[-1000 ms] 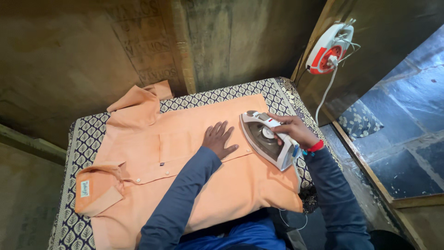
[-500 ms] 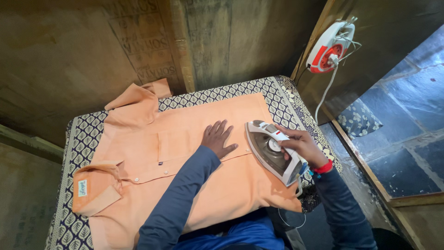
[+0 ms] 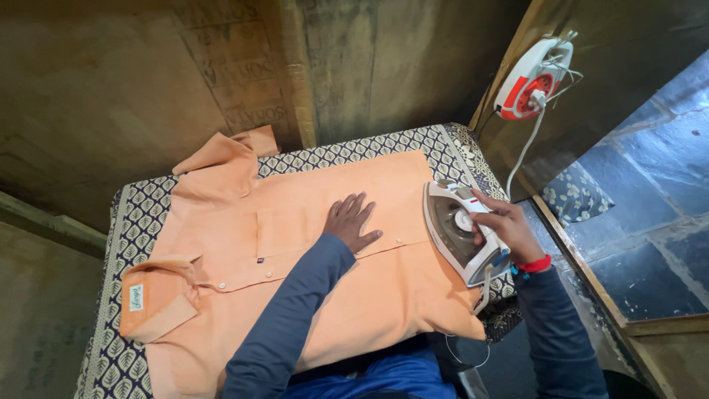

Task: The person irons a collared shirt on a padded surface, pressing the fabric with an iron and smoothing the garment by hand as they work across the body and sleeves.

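Note:
An orange button-up shirt (image 3: 295, 244) lies spread flat on a table covered with a dark leaf-patterned cloth (image 3: 140, 214), collar toward the left. My left hand (image 3: 352, 222) rests flat on the shirt's front with fingers spread, beside the button placket. My right hand (image 3: 502, 229) grips the handle of a white electric iron (image 3: 458, 233), tipped up so its soleplate faces left, at the shirt's right edge. A red band sits on my right wrist.
A red and white cord reel with sockets (image 3: 530, 77) hangs on the wall at the upper right, with the iron's white cord running down from it. A patterned cushion (image 3: 576, 198) lies on the stone floor at right. Rough walls stand behind the table.
My right hand has carried the iron to the right, off the shirt's middle toward the table's right edge, and tipped it up. My left hand stays flat on the shirt.

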